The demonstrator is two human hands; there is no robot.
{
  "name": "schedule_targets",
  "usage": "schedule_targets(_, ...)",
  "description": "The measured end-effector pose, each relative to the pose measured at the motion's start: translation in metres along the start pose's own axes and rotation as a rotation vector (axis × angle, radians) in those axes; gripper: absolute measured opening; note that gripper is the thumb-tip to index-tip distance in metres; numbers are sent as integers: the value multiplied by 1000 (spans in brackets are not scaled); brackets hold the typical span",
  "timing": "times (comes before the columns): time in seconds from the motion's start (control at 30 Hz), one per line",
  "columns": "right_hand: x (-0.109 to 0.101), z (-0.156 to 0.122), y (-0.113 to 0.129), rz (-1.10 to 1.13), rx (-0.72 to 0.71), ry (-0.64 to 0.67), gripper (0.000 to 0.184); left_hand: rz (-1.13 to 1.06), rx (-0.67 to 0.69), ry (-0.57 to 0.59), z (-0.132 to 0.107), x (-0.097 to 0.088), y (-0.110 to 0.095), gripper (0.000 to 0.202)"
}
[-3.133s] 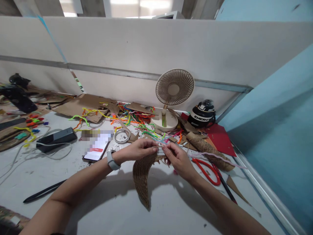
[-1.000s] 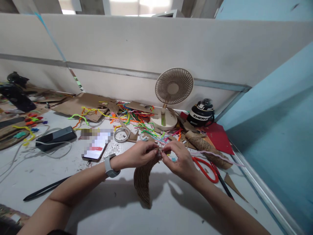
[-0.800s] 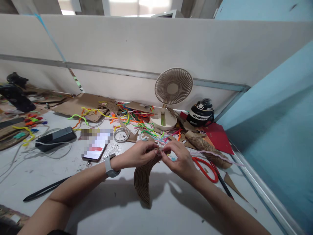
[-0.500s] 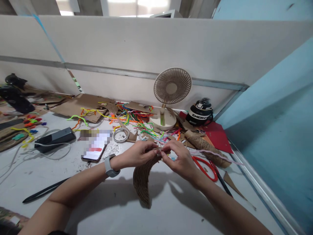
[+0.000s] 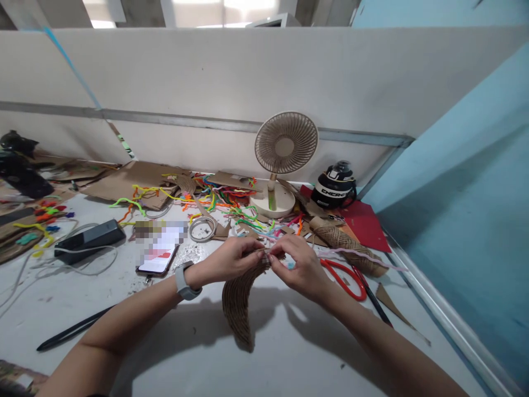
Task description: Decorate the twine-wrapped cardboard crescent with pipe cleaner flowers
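Note:
A curved, crescent-like piece covered in rows of brown jute twine (image 5: pixel 238 311) hangs over the white table, its pointed lower end toward me. My left hand (image 5: pixel 235 259) is closed on its upper end, thumb and fingertips pinched. Right beside those fingertips, my right hand (image 5: pixel 298 269) pinches with thumb and forefinger at the same upper end; what lies between them is too small to make out. The fingers partly cover the top of the piece. A roll of jute twine (image 5: pixel 351 248) lies to the right of my right hand.
Red-handled scissors (image 5: pixel 345 280) lie at right, near a cardboard sliver (image 5: pixel 399 310). Behind are a small fan (image 5: pixel 285 146), a black bottle (image 5: pixel 334 186) and colourful pipe cleaners (image 5: pixel 231 193). To the left are a phone (image 5: pixel 163 251), a tape ring (image 5: pixel 202 229) and a black power bank (image 5: pixel 90 241).
The camera view has shifted slightly, so the surroundings sit a little further left. Both hands stay at the upper end of the twine-covered piece, their fingertips moved only slightly.

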State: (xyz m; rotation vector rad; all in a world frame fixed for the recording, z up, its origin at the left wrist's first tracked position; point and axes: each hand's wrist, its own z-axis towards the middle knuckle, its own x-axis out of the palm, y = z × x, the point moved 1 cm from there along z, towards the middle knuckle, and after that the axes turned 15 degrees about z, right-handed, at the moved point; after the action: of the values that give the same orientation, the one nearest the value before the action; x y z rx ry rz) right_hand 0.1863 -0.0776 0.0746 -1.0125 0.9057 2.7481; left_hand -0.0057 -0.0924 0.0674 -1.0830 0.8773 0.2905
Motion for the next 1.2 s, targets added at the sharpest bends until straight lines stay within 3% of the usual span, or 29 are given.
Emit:
schedule_targets(0.13, 0, 0, 2, -37, -32, 6, 4, -5, -10, -4, 0, 1, 1, 28)
schedule_targets(0.27, 2, 1, 8, -230, -129, 2, 9, 40, -23, -22, -2, -2, -6, 28)
schedule_targets(0.43, -4, 7, 20, -459, -167, 124, 17, 98, -24, -53, -10, -10, -26, 26)
schedule_targets(0.63, -12, 24, 38, -528, -208, 356, 17, 170, -22, -105, -21, -16, -39, 32)
schedule_targets(0.87, -11, 36, 53, -613, -237, 437, 15, 243, 0, -170, -25, -21, -41, 30)
schedule_targets(1.2, -11, 43, 51, -607, -157, 558, 14, 253, 15, -159, -27, -23, -41, 24)
